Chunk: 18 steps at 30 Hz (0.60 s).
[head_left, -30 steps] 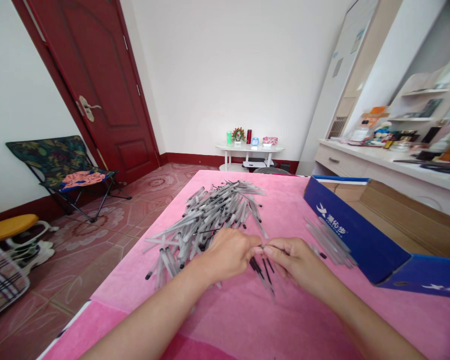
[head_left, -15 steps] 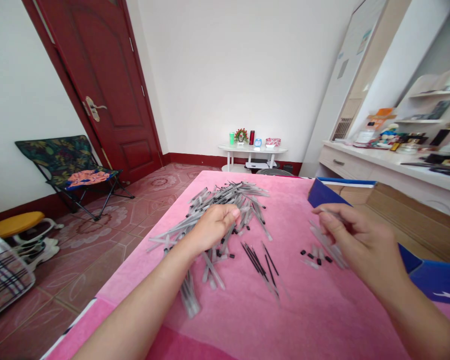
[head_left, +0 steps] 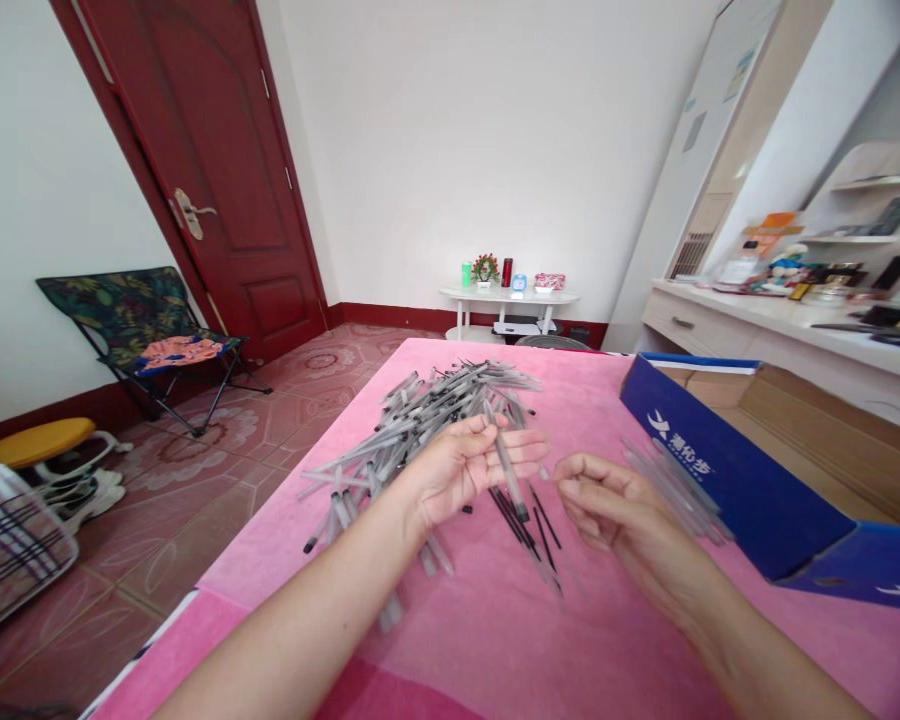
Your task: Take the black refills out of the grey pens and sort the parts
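My left hand is palm up above the pile, its thumb pinching a grey translucent pen with a dark lower end against the fingers. The pen slants across the spread fingers. Just right of it hovers my right hand, loosely curled, with nothing visible in it. Behind and below the left hand lies a big heap of similar grey pens. Several thin black refills rest on the pink cloth between the hands. Clear plastic tubes lie together beyond the right hand.
A blue cardboard box, brown inside, stands at the right of the pink-covered table. Farther off are a folding chair, a small white table and a dresser with bottles on it.
My right hand has moved left from beside the box and the clear tubes towards my left hand. My left hand has come off the heap and turned palm up, with a pen in it.
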{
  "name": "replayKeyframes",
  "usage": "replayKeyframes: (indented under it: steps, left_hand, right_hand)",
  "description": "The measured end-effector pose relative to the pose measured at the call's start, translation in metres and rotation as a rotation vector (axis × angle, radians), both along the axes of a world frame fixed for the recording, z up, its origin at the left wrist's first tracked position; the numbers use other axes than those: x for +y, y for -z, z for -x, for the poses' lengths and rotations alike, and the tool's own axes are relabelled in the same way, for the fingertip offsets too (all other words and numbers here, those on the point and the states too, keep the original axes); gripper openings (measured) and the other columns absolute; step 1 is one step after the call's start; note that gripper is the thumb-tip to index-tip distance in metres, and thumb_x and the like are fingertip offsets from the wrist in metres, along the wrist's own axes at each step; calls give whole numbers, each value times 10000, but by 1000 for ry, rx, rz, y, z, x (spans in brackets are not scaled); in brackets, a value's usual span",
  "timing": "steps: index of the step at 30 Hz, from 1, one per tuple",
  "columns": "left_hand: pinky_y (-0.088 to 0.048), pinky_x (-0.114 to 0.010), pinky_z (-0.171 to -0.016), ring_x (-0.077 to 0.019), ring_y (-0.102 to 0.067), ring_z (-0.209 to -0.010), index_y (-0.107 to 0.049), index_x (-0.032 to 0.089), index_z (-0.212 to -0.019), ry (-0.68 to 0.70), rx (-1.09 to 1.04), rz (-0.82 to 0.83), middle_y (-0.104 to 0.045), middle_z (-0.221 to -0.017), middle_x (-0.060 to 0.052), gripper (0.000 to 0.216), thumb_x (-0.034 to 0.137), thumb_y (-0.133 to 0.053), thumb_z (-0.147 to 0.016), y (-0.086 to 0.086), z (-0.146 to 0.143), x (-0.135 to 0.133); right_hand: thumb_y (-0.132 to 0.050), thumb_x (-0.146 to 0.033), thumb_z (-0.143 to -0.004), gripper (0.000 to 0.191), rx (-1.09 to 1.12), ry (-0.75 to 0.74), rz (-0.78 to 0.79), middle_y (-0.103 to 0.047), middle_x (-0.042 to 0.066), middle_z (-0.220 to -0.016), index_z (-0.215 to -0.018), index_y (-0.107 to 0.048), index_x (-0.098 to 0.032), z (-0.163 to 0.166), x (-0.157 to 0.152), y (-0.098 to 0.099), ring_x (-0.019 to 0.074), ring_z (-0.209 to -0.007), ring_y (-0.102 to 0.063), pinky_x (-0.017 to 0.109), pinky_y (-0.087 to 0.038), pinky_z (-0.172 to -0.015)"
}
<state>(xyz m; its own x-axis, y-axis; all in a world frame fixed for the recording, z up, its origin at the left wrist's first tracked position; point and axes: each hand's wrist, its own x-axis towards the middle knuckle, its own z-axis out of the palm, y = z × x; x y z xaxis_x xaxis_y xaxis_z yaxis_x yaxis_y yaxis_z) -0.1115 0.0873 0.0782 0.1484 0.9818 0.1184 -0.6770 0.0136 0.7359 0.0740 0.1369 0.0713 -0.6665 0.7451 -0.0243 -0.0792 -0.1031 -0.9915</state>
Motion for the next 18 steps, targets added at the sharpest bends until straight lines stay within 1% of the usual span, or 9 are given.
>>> replayKeyframes:
  steps: [2, 3, 5, 7, 11, 13, 15, 18]
  left_hand:
    - [-362, -446, -924, -285, -551, -1021, -476, 87, -941, 2, -6, 1, -559, -1107, -233, 126, 112, -422, -829, 0, -1, 0]
    - [-361, -450, -925, -287, -550, -1021, -476, 87, -931, -2, -10, 3, -563, -1101, -232, 117, 111, -427, -828, 0, -2, 0]
    - [-362, -459, -923, -285, -554, -1016, -473, 93, -918, -16, -20, 8, -578, -1079, -222, 101, 112, -439, -824, 0, -4, 0]
    - [-364, -464, -921, -277, -560, -1011, -468, 106, -908, -45, -29, 3, -597, -1049, -206, 90, 120, -457, -820, 1, -5, 1]
    - [-387, -445, -905, -251, -573, -996, -460, 134, -898, -161, -13, -36, -618, -1018, -161, 117, 158, -517, -798, 4, -6, 2]
    - [-414, -432, -874, -243, -588, -970, -462, 151, -917, -207, 34, -49, -617, -1031, -140, 174, 190, -557, -776, 5, -7, 2]
    - [-445, -419, -826, -244, -604, -934, -474, 158, -923, -214, 112, -48, -620, -1027, -128, 225, 218, -598, -746, 5, -9, 0]
    - [-477, -390, -763, -247, -623, -877, -497, 142, -880, -241, 214, -36, -646, -943, -118, 248, 248, -638, -707, 6, -14, -1]
  right_hand:
    - [-570, -344, -760, 186, -42, -50, 2, -328, -87, -463, -782, -541, -162, 3, -5, 1, 30, -385, -197, 176, -130, -375]
    - [-549, -382, -771, 227, -64, -77, 2, -314, -90, -452, -737, -535, -158, 4, -7, 2, 26, -374, -166, 182, -104, -370]
    - [-501, -457, -784, 346, -104, -126, 15, -319, -84, -443, -626, -496, -149, 8, -13, 4, 20, -356, -142, 189, -73, -363]
    - [-476, -509, -775, 397, -126, -146, 49, -343, -79, -451, -610, -492, -147, 11, -18, 5, 16, -343, -132, 188, -65, -355]
    - [-518, -525, -732, 389, -125, -95, 97, -392, -73, -498, -762, -559, -140, 15, -20, 8, 16, -342, -148, 183, -69, -354]
    - [-528, -524, -723, 387, -110, -62, 105, -388, -78, -486, -753, -557, -140, 14, -17, 10, 15, -338, -147, 183, -68, -356]
    - [-526, -521, -727, 379, -91, -47, 118, -374, -86, -472, -735, -549, -143, 12, -13, 12, 13, -335, -136, 185, -61, -357]
    - [-517, -508, -744, 366, -87, -49, 106, -337, -96, -454, -710, -543, -144, 8, -7, 15, 16, -340, -127, 191, -55, -363]
